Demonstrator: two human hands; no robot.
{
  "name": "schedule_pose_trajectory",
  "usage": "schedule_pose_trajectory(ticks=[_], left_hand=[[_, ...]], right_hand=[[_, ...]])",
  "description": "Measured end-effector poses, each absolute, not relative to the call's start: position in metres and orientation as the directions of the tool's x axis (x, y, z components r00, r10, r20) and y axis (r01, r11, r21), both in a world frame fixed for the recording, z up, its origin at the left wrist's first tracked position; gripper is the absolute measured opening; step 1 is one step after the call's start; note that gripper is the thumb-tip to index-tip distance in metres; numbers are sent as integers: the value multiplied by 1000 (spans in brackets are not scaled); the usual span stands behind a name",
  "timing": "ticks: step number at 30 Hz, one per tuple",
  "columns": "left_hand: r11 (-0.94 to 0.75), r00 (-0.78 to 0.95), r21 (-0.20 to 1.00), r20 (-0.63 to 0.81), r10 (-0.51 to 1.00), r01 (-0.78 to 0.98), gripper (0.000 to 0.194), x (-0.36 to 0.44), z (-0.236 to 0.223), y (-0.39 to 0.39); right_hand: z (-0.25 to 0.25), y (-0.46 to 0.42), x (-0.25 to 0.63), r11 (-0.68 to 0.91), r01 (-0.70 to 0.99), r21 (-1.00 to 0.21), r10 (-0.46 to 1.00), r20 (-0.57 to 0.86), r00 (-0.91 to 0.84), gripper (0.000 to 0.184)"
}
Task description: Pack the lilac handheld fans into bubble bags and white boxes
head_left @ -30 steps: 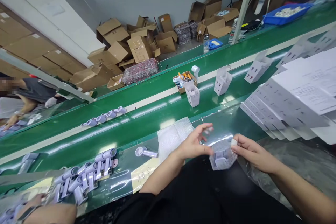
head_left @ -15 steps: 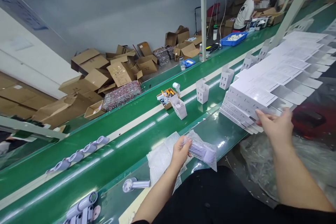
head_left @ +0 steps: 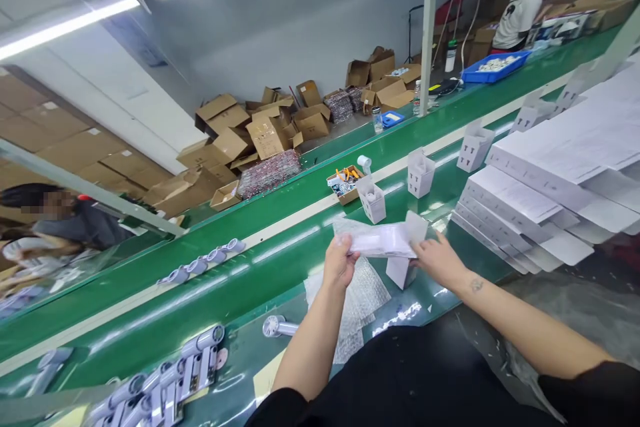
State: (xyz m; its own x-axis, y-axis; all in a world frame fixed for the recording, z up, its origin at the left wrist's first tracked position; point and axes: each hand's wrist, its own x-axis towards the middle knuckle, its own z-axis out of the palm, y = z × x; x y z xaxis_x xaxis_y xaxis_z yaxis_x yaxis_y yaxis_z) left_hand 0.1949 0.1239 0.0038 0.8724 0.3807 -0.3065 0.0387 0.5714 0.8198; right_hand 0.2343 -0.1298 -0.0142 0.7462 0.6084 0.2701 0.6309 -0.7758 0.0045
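Observation:
My left hand (head_left: 341,261) is closed on one end of a clear bubble-wrap pouch (head_left: 377,240) with a pale purple handheld fan inside. The pouch lies level above the bench, its far end near my right hand (head_left: 440,259). Those right fingers are closed on the edge of a small white carton (head_left: 400,272), its flap raised. The pouch covers part of the carton, so I cannot tell whether the fan end is inside it. Flat bubble-wrap pouches (head_left: 367,290) lie below my left hand. A loose fan (head_left: 277,327) rests beside my left forearm.
Flattened white cartons (head_left: 520,193) are stacked at the right. Open cartons, one of them a white box (head_left: 421,173), stand along the green conveyor (head_left: 280,263). More fans (head_left: 165,373) lie at lower left. A parts box (head_left: 345,185) sits across the belt. Co-workers are at both sides.
My right hand has come from the carton stack to the middle, bringing a white carton. My left hand has raised the wrapped fan slightly towards it. The view has swung left.

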Motion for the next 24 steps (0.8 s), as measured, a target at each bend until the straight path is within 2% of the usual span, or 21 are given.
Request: schedule_pose_trajectory(ticks=[3, 5, 7, 8, 10, 12, 14, 16, 19, 22, 24], left_hand=[[371, 846, 926, -250, 471, 67, 37, 204, 1, 110], [115, 820, 988, -152, 552, 106, 30, 204, 0, 107], [-215, 810, 968, 23, 586, 128, 22, 201, 1, 103], [-389, 820, 913, 128, 558, 122, 19, 199, 2, 100], [-689, 866, 718, 279, 414, 98, 15, 199, 4, 86], [-860, 942, 504, 243, 231, 81, 16, 202, 3, 67], [-928, 992, 367, 74, 104, 70, 19, 205, -2, 49], [-946, 999, 322, -50, 20, 35, 25, 202, -10, 39], [-956, 996, 287, -47, -73, -56, 34, 183, -23, 36], [-959, 984, 236, -55, -172, -154, 45, 161, -30, 36], [-946, 983, 278, -31, -183, -167, 48, 151, -31, 38]], right_hand=[[-53, -116, 246, -648, 759, -64, 726, 248, 641, 25], [-69, -114, 248, -621, 760, -190, 712, 268, 649, 31], [-78, -112, 248, -602, 721, -342, 657, 300, 691, 31], [-82, -110, 248, -575, 704, -416, 636, 314, 705, 30], [-89, -103, 245, -483, 686, -545, 627, 331, 705, 25], [-98, -95, 240, -378, 664, -645, 640, 336, 691, 22], [-107, -92, 234, -302, 621, -724, 631, 336, 699, 26], [-118, -95, 228, -254, 553, -794, 599, 320, 734, 35], [-130, -105, 225, -174, 433, -884, 554, 276, 786, 41], [-128, -112, 226, -164, 366, -916, 576, 212, 790, 41], [-113, -111, 234, -195, 351, -916, 621, 162, 767, 39]])
